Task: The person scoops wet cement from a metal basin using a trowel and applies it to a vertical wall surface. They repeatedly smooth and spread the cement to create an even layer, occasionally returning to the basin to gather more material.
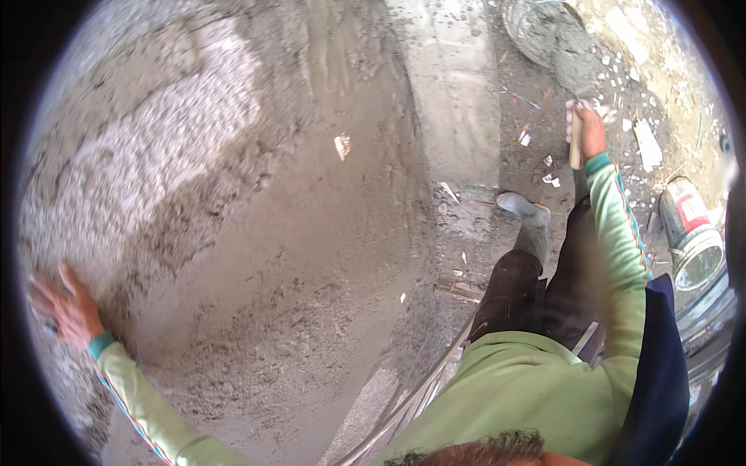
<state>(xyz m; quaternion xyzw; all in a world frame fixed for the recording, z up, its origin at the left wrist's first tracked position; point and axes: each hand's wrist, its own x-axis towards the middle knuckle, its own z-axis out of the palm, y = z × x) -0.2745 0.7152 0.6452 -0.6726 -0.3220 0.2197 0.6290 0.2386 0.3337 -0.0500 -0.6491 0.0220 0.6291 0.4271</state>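
Observation:
My left hand [71, 309] is at the far left with its fingers spread, against or just in front of the rough mortar wall [264, 233]. It holds nothing that I can see. At the upper right, my right hand [592, 130] is closed around the pale wooden handle of a trowel [576, 144]. Beyond the fingers, grey wet mortar [573, 66] hides the blade or blends with it. That mortar is at the edge of a round basin [517, 35]. Smooth grey mortar covers much of the wall, while a lighter, coarser patch [163, 124] shows at the upper left.
A flat grey strip [454, 93] runs along the wall's foot. White scraps [647, 145] litter the dirt ground. To the right stands a pale bucket with a red patch [685, 206], with a round container [698, 260] against it. My grey boot [530, 221] is beside the strip.

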